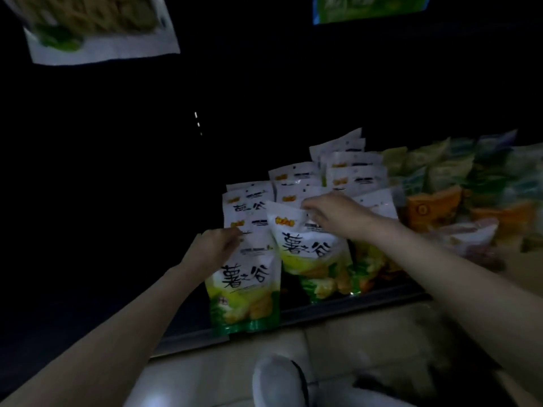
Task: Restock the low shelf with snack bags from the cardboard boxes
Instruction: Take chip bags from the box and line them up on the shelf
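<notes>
dark low shelf [293,314] | left hand [216,245], right hand [332,214] each pinching white snack bags [308,245]

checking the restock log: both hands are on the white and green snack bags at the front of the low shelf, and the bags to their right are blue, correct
Not quite: in the head view the left hand and right hand do hold white and green snack bags, but the bags just right are orange.

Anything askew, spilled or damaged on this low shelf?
Mostly tidy. The front white-and-green snack bag, gripped at its top by the left hand, overhangs the shelf edge ahead of the row. The bag the right hand pinches leans sideways. Nothing looks spilled or torn, though the light is dim.
</notes>
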Tool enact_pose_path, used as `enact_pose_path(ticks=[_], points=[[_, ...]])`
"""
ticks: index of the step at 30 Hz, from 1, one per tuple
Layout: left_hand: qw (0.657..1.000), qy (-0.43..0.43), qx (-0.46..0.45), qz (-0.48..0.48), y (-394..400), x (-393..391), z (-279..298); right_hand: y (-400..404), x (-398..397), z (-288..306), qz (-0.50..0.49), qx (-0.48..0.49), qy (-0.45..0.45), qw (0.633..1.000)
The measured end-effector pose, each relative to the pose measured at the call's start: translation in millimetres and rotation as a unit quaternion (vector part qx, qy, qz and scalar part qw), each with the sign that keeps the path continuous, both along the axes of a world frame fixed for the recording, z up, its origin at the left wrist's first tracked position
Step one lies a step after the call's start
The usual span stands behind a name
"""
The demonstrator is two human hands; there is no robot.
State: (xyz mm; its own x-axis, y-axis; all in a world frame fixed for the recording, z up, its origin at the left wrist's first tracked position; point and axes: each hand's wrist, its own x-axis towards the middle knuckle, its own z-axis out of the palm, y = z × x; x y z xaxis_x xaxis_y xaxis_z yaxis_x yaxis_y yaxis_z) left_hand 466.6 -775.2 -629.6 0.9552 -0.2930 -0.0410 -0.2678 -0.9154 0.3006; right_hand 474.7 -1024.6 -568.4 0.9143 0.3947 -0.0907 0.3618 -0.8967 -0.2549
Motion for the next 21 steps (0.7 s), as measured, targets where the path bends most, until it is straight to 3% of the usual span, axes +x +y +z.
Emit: enact_pose_path(ticks=[4,11,14,17,19,21], points=[[0.996,-0.077,-0.008,0.042,-3,29,-38,-9,22,-16,-0.035,-0.002,0.018,0.999],[0.981,-0.132,0.021,0.138,-32,44,-49,-30,33,-9,-0.073,0.021,-0.06,0.995],[0.973,-0.202,0.098,0.053,-28,17,-51,-29,33,-3,-0.058,0.025,-0.09,0.994],[0.949,-0.057,0.237,-0.201,-22,-39,-81,-21,29,-3,-0.041,0.026,-0.1,0.994],[0.939,0.052,0.279,-0.195,-15,-54,-104,-15,27,-6,-0.027,0.021,-0.098,0.995],[0.95,0.088,0.275,-0.122,-17,-51,-112,-13,28,-10,-0.022,0.023,-0.105,0.994]])
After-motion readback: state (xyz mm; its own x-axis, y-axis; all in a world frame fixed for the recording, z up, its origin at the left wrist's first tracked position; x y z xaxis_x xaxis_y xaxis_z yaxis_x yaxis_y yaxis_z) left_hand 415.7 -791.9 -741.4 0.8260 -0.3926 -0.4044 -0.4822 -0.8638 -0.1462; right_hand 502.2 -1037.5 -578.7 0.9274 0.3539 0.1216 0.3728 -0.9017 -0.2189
